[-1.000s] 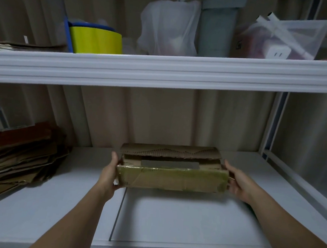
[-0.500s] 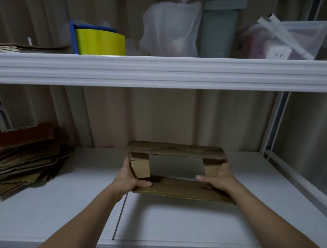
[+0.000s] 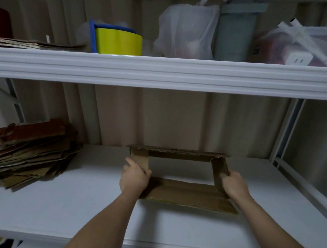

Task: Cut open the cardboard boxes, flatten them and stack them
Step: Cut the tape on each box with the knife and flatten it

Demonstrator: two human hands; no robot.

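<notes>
Between the two hands, an opened cardboard box (image 3: 181,183) is lying on the white shelf (image 3: 75,205). Left hand (image 3: 134,177) is gripping its left end flap, fingers curled round the edge; right hand (image 3: 233,184) is gripping the right flap. Well left of the grip, flattened cardboard stack (image 3: 27,151) is resting.

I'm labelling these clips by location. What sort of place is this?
Probably a storage room or utility closet: white metal shelving, a stack of flattened cardboard on the lower shelf, and bagged odds and ends such as a white plastic bag on the upper one.
</notes>
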